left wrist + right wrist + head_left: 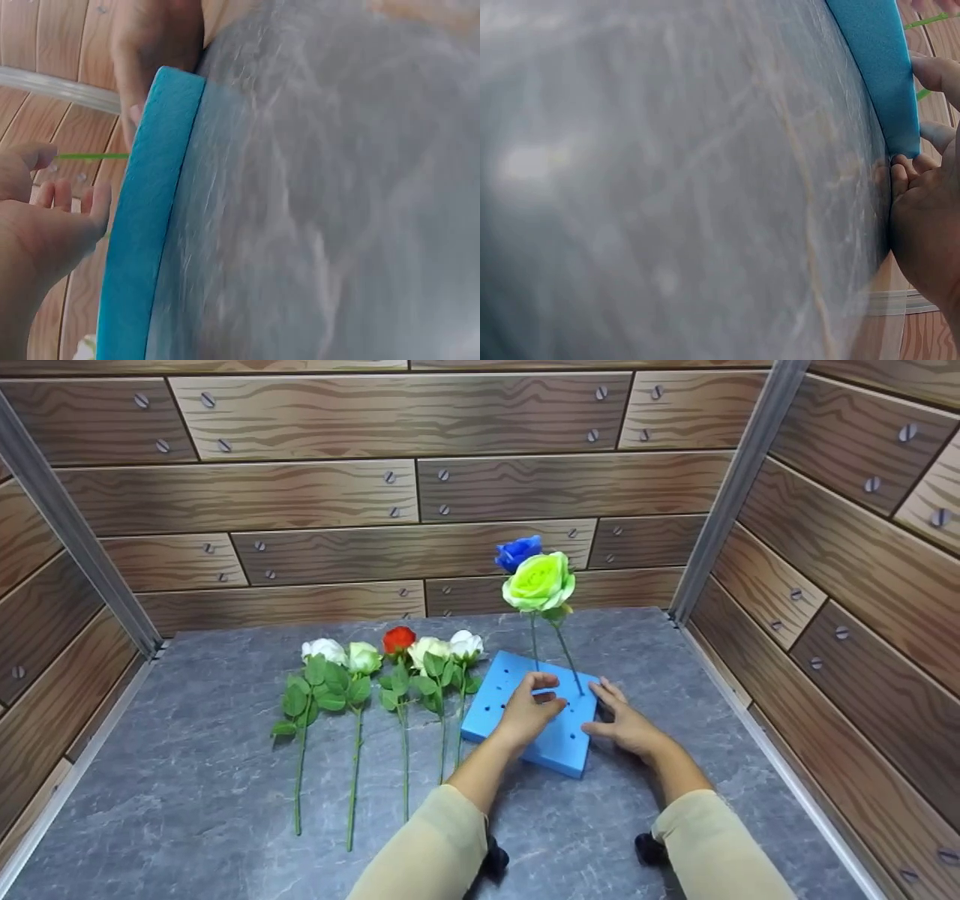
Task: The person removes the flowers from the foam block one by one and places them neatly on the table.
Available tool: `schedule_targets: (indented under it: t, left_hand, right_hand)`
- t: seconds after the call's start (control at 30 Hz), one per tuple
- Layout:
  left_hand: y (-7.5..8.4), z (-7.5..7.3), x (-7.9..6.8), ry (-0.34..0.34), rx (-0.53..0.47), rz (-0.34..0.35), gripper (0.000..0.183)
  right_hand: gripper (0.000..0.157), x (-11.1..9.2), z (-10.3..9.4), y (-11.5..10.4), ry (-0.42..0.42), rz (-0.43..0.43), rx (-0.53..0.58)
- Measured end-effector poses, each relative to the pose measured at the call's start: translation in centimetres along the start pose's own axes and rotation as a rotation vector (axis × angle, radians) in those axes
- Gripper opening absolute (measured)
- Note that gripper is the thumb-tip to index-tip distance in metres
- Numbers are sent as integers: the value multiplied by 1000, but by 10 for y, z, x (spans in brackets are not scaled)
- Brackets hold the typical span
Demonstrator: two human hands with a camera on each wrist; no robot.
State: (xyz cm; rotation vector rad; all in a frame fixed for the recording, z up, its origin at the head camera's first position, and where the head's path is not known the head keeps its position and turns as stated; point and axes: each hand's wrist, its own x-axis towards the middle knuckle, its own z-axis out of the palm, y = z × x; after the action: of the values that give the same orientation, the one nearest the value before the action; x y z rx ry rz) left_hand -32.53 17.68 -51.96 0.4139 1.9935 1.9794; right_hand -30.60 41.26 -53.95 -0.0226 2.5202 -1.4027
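Observation:
A blue foam block (555, 754) with rows of small holes lies on the table. Two artificial flowers stand upright in its far part: a blue flower (517, 553) and, in front of it, a large yellow-green rose (540, 581) with a slanted stem. My left hand (531, 712) hovers over the block's middle, fingers loosely bent and thumb apart; the left wrist view shows nothing between them. At the block's right edge, my right hand (626, 727) has its fingers spread, touching the side. In the right wrist view its fingertips meet the foam block (885, 67) near a corner.
Left of the block several artificial roses lie in a row, stems toward me: a white rose (324, 651), a pale green one, a red rose (399, 640), a cream rose (430, 652) and another white one. Wood-patterned walls (322, 495) enclose the grey table (202, 750).

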Motion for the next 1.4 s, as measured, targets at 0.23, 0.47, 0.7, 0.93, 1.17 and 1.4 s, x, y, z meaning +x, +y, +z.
schedule_targets:
  t: [0.23,0.47,0.7,0.93,1.17,1.4]
  left_hand:
    - [-5,16,8,68,16,20,37]
    - [-11,25,15,113,18,41,40]
    - [-14,27,21,104,48,48,43]
    - [-17,31,25,55,91,115,47]
    - [-13,37,23,85,157,141,46]
    - [-15,41,24,168,130,135,34]
  right_hand:
    - [101,-1,1,0,7,-10,11]
    - [100,-2,2,1,12,-21,28]
    - [101,-3,4,0,13,-14,34]
    - [101,-4,0,-1,18,-4,22]
    - [100,-4,-1,-1,13,-4,27]
    - [100,-3,1,2,14,-3,22]
